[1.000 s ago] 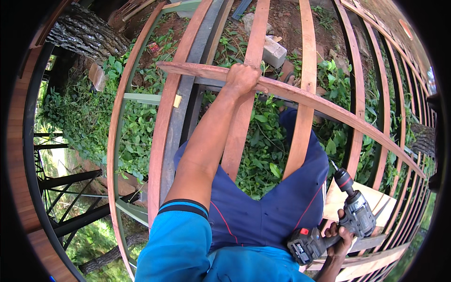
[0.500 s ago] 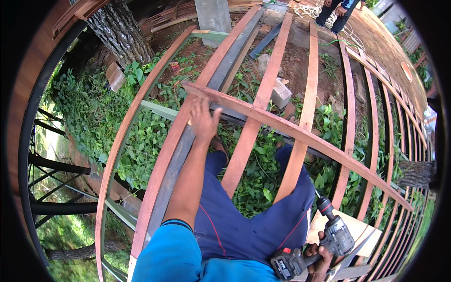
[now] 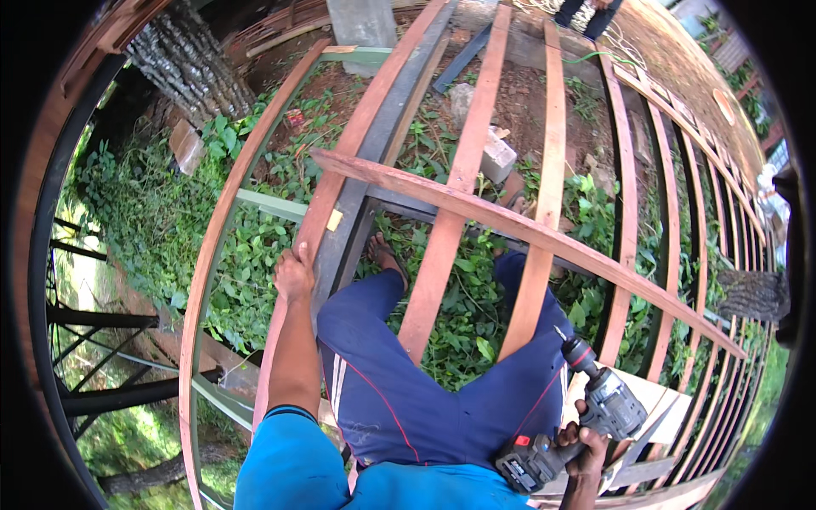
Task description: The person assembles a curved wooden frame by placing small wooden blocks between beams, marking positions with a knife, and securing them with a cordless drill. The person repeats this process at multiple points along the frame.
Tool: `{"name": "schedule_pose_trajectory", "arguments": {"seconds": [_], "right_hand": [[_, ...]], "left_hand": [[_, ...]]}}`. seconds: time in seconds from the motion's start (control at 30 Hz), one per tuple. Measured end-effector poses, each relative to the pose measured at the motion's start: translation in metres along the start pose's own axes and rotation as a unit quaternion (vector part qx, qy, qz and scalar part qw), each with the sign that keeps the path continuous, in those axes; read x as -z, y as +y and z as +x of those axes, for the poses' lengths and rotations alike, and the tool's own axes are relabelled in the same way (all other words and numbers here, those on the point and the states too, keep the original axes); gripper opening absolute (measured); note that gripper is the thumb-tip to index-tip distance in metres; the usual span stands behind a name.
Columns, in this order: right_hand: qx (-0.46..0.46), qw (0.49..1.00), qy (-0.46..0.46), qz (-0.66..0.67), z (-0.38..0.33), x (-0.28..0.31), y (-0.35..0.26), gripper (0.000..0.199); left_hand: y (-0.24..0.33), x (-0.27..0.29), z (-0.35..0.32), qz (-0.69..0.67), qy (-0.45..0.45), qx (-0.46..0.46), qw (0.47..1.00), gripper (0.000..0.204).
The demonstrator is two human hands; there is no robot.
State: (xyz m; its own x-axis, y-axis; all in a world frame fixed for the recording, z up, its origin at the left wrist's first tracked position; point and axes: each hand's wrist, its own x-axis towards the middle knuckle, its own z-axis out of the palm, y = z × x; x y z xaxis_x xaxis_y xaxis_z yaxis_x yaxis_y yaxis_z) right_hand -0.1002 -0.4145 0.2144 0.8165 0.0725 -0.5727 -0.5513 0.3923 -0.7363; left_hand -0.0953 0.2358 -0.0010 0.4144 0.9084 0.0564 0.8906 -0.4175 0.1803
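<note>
Nearest, at the lower right, the right hand [image 3: 585, 446] is clenched around the grip of a grey and black cordless drill [image 3: 586, 416], its bit aimed up and to the left. The left hand [image 3: 293, 274] rests farther out on a reddish wooden joist [image 3: 340, 183], fingers seemingly curled over its edge (the grip is partly hidden). Beyond both lies the long reddish loose plank [image 3: 510, 229], running diagonally from upper left to lower right across the joists, its far-right stretch nearer the drill hand.

My left hand [image 3: 293, 274] rests palm-down, arm extended; my right hand [image 3: 582, 442] is apparently clenched, low and close.
</note>
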Motion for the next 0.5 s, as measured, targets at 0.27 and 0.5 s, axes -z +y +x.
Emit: {"name": "schedule_pose_trajectory", "arguments": {"seconds": [0.27,0.5], "right_hand": [[0.085,0.973,0.090,0.193,-0.059,0.087,0.010,0.064],[0.163,0.915,0.172,0.328,-0.119,0.198,0.047,0.063]], "left_hand": [[-0.013,-0.048,0.018,0.296,0.081,-0.265,0.914,0.069],[0.068,-0.033,0.042,0.115,0.108,-0.335,0.929,0.071]]}}
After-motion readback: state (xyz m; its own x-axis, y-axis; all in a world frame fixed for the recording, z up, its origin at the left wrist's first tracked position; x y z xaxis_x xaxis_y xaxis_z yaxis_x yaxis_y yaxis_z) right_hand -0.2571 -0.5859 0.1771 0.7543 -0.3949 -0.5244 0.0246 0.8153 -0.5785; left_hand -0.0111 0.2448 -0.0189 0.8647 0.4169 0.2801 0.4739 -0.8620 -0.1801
